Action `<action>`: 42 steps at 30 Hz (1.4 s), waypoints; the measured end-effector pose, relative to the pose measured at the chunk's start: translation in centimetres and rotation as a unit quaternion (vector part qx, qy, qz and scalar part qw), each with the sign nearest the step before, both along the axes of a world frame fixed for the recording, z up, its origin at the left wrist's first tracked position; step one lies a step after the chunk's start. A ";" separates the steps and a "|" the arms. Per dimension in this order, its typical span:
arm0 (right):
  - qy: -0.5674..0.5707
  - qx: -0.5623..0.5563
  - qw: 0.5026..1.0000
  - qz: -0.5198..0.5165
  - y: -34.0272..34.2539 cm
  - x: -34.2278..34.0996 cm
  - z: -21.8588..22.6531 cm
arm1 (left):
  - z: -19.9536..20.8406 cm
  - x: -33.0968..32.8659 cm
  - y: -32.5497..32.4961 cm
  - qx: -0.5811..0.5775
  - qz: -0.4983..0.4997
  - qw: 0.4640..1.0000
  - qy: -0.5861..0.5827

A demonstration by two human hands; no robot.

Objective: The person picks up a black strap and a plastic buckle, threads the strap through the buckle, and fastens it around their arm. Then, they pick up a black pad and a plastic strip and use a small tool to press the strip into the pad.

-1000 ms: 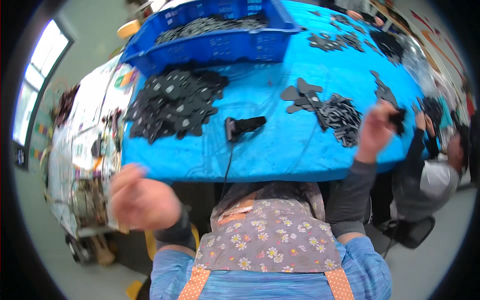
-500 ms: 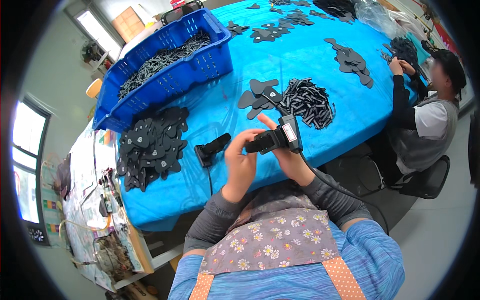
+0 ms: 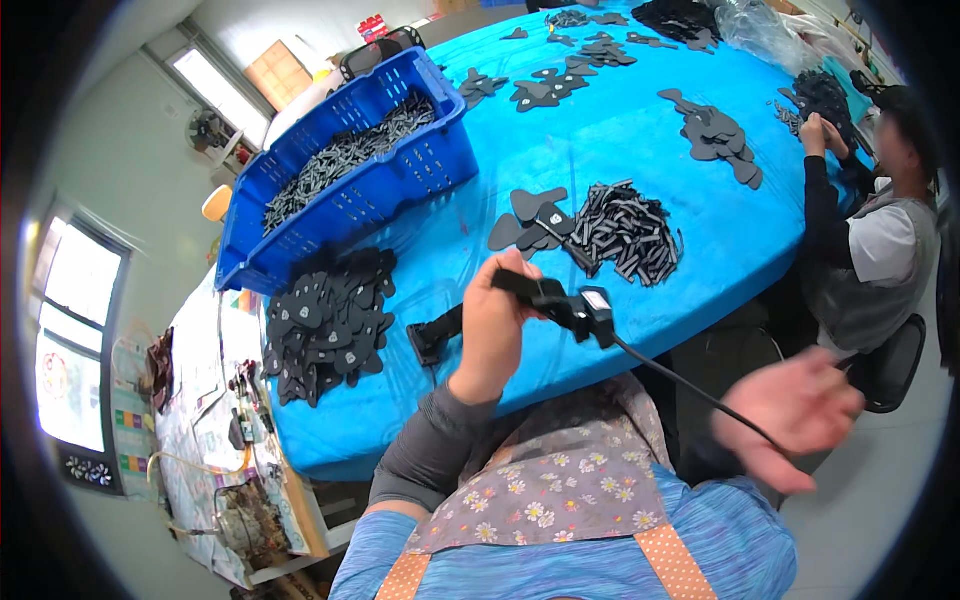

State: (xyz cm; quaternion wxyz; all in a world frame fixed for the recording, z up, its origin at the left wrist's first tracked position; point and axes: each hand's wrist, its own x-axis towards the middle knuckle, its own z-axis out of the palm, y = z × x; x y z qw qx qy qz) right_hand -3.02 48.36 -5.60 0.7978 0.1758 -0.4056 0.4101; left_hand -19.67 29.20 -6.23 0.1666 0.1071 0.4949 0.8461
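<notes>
My left hand is closed around the black strap of a small boxy device with a strap, held up over the near edge of the table. A black cable runs from the device down to the right, across my right hand. That hand is off the table at the lower right, slightly blurred, thumb and fingers apart and nothing gripped. A second black strapped device lies on the table just left of my left hand, partly hidden by it. Beyond my hands sit dark grey flat rounded pieces and a heap of short black strips.
A blue crate full of short dark strips stands at the left on the blue-covered table. Beside it is a pile of dark flat pieces. More pieces lie farther off. A co-worker sits at the right, hands on dark parts.
My right hand has left the device and swung out to the lower right. The device has tilted in my left hand. The whole view has shifted slightly.
</notes>
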 end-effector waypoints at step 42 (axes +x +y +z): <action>-0.271 -0.792 0.507 0.207 20.7 23.0 -18.4 | -2.8 7.7 4.5 -0.131 -0.285 0.936 0.161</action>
